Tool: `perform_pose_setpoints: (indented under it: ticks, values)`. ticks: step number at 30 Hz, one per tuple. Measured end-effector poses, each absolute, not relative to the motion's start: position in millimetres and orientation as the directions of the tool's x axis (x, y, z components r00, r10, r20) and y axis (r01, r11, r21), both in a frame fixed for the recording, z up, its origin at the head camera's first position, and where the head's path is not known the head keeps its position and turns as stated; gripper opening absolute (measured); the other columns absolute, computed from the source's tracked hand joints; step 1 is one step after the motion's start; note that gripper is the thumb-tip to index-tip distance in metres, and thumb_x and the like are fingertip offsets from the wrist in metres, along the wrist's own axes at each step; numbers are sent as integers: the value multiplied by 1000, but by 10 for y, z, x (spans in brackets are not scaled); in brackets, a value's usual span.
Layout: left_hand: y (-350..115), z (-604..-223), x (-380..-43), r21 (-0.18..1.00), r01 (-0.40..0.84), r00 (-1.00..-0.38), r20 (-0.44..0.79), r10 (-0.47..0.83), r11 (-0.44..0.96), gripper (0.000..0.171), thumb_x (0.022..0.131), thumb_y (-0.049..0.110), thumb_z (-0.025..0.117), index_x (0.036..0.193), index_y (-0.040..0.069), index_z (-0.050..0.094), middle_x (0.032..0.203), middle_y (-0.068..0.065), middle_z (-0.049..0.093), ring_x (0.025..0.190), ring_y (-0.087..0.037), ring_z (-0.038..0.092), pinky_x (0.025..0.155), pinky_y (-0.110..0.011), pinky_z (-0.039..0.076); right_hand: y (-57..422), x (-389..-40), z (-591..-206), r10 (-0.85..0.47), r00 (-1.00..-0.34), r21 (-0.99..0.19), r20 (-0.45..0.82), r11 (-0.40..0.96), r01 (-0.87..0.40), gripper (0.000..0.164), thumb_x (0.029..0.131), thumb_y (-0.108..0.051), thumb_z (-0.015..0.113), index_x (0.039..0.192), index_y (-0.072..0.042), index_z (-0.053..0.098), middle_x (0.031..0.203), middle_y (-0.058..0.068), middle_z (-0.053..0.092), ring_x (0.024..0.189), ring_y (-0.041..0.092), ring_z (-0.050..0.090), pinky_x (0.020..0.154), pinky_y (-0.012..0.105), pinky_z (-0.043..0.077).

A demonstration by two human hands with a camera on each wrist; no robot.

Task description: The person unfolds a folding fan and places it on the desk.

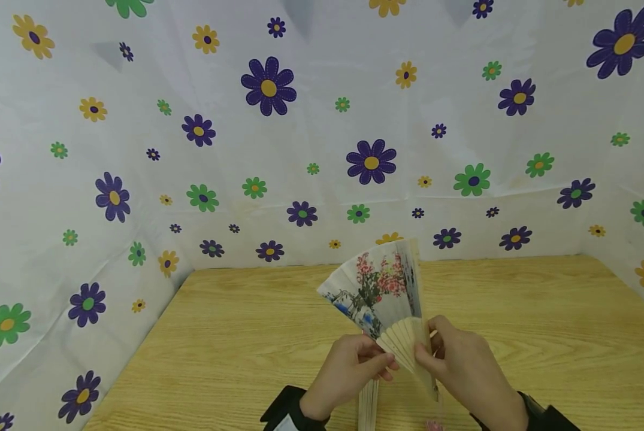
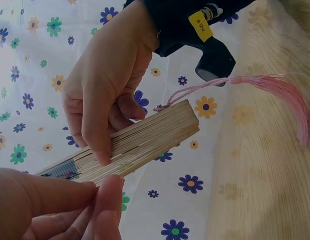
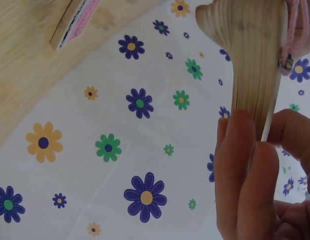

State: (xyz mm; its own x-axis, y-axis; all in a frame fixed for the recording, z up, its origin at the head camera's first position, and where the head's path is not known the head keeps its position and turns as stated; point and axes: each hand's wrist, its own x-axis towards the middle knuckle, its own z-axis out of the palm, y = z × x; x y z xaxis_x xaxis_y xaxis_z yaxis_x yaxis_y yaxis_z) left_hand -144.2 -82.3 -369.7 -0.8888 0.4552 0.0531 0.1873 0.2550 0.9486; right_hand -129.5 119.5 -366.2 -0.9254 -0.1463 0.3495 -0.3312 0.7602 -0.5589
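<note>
A folding fan point(image 1: 372, 287), partly spread, has pale wooden ribs and a white leaf painted with pink blossoms. My left hand point(image 1: 348, 365) pinches the ribs along its left side between thumb and fingers. On the opposite edge, my right hand point(image 1: 462, 359) grips the outer rib with thumb and fingers. The left wrist view shows the stacked ribs point(image 2: 144, 142) edge-on between both hands. From the rib end a pink tassel point(image 2: 282, 90) hangs on a cord. Fingers point(image 3: 240, 165) of the right hand wrap the ribs in the right wrist view.
A second, folded fan point(image 1: 368, 407) lies on the wooden table point(image 1: 235, 335) below my left hand; its end point(image 3: 72, 25) also shows in the right wrist view. A flower-printed white sheet point(image 1: 322, 131) rises behind the table and along both sides.
</note>
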Motion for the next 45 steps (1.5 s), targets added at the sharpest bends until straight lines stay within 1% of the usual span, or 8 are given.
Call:
perform_pose_setpoints:
  ticks: [2, 7, 16, 20, 28, 34, 38, 45]
  values:
    - [-816, -3699, -1444, 950, 184, -892, 52, 450, 253, 18, 102, 5, 61, 102, -10, 71, 98, -29, 75, 81, -39, 74, 67, -18, 58, 1201, -1297, -3664, -145, -926, -561, 350, 759, -331, 15, 88, -5, 75, 97, -5, 63, 66, -4, 66, 54, -1, 53, 49, 18, 42]
    - [-818, -3687, -1445, 959, 176, -890, 60, 453, 220, 21, 102, 6, 61, 101, -12, 70, 98, -30, 75, 86, -44, 75, 68, -17, 59, 1211, -1305, -3681, -144, -918, -555, 370, 758, -342, 15, 88, -7, 76, 95, -7, 62, 64, -5, 64, 53, -2, 50, 49, 18, 40]
    - [-851, -3681, -1452, 963, 172, -890, 62, 451, 209, 23, 103, 6, 59, 104, -16, 69, 99, -31, 75, 88, -46, 74, 72, -28, 64, 1225, -1315, -3685, -128, -903, -524, 409, 778, -347, 19, 85, -8, 78, 88, -8, 60, 62, -6, 60, 51, -3, 45, 48, 18, 37]
    - [-856, -3673, -1453, 962, 172, -890, 60, 452, 212, 24, 103, 6, 59, 105, -15, 70, 99, -31, 75, 88, -45, 74, 71, -26, 63, 1230, -1311, -3672, -122, -908, -529, 401, 779, -338, 19, 86, -9, 78, 87, -9, 59, 61, -6, 58, 51, -3, 44, 48, 18, 37]
    - [-863, -3655, -1469, 963, 144, -906, 37, 421, 226, 24, 103, 10, 61, 104, -11, 72, 99, -31, 75, 86, -35, 76, 68, -14, 56, 1233, -1338, -3635, -84, -909, -521, 409, 796, -308, 20, 85, -12, 78, 83, -7, 59, 62, -4, 62, 54, 3, 52, 50, 20, 41]
    - [-875, -3646, -1473, 972, 103, -911, 6, 413, 212, 24, 103, 10, 60, 108, -11, 71, 103, -32, 73, 86, -27, 77, 71, -20, 59, 1244, -1344, -3644, -88, -871, -490, 483, 797, -352, 22, 83, -9, 80, 79, -7, 58, 60, -4, 62, 51, 4, 53, 48, 19, 40]
    - [-886, -3631, -1463, 972, 104, -910, 8, 413, 209, 25, 104, 11, 60, 109, -11, 71, 103, -31, 74, 86, -28, 77, 72, -21, 60, 1258, -1345, -3646, -83, -874, -497, 479, 795, -348, 21, 83, -9, 79, 80, -7, 59, 61, -4, 62, 52, 3, 53, 48, 19, 41]
    - [-872, -3617, -1464, 980, 99, -920, 23, 391, 175, 23, 102, 8, 61, 107, -12, 71, 100, -32, 74, 75, -3, 70, 63, -14, 51, 1278, -1371, -3632, -61, -895, -512, 442, 802, -307, 21, 85, -13, 79, 83, -5, 60, 62, -3, 61, 53, 4, 49, 48, 19, 39]
